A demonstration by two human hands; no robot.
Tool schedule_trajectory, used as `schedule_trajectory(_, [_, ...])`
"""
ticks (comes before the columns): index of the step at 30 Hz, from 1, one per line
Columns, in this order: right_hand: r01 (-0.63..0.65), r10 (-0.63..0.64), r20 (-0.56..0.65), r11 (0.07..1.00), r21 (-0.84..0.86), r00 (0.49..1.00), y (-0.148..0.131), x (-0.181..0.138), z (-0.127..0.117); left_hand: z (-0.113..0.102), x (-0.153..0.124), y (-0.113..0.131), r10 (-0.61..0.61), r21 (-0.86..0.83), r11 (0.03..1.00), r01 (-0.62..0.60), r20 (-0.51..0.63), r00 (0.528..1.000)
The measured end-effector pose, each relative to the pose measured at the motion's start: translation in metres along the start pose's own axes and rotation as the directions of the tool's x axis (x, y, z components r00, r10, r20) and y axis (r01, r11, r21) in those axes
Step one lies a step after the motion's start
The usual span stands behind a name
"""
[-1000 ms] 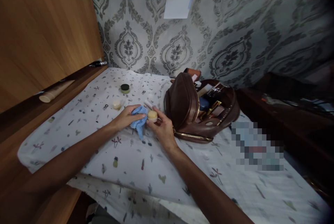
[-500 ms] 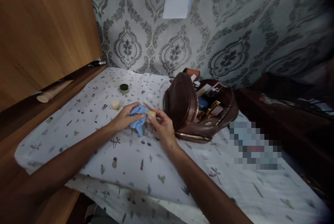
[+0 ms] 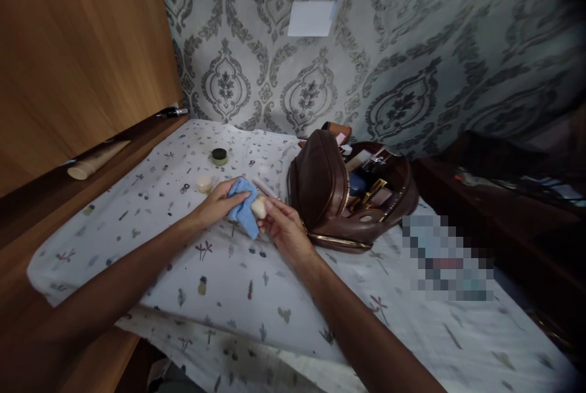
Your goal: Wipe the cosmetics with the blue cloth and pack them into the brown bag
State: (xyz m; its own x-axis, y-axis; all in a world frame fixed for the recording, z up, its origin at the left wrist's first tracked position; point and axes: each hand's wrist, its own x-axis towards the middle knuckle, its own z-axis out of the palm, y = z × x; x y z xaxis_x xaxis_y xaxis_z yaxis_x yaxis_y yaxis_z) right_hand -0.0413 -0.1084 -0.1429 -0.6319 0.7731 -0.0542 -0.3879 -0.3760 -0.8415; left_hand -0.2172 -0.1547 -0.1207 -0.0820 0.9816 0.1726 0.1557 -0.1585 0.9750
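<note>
Folds of a soft sky-blue cloth (image 3: 242,201) hide some fingertips of the left hand (image 3: 213,207). Fingers of the right hand (image 3: 288,231) cover part of a small, rounded, cream-coloured container (image 3: 259,207), too small to tell whether jar or lid. Behind that hand, the near end of a slim whitish stick (image 3: 263,187) is hidden. Inside an open brown leather bag (image 3: 318,179), overlapping contents mask one another. Coarse pixel blocks (image 3: 451,259) blur whatever lies at right. Both forearms and a tan wooden cabinet (image 3: 82,51) run out of view.
</note>
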Motion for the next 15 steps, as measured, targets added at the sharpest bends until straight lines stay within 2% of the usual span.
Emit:
schedule_trajectory(6, [0.007, -0.010, 0.049, 0.998, 0.064, 0.999, -0.0017, -0.0003, 0.0017, -0.0002, 0.0023, -0.0052, -0.028, -0.018, 0.999, 0.027, -0.024, 0.999])
schedule_trajectory(10, [0.014, -0.018, 0.038, 0.995, 0.101, 0.999, -0.0046, -0.0005, 0.0031, 0.0024, 0.0021, -0.0071, -0.019, -0.014, 1.000, 0.020, 0.047, 0.999])
schedule_trajectory(15, [0.066, -0.065, -0.014, 0.995, 0.070, 0.998, -0.0062, -0.0008, 0.0026, 0.0062, 0.0007, -0.0064, -0.013, -0.054, 0.998, 0.020, 0.122, 0.992])
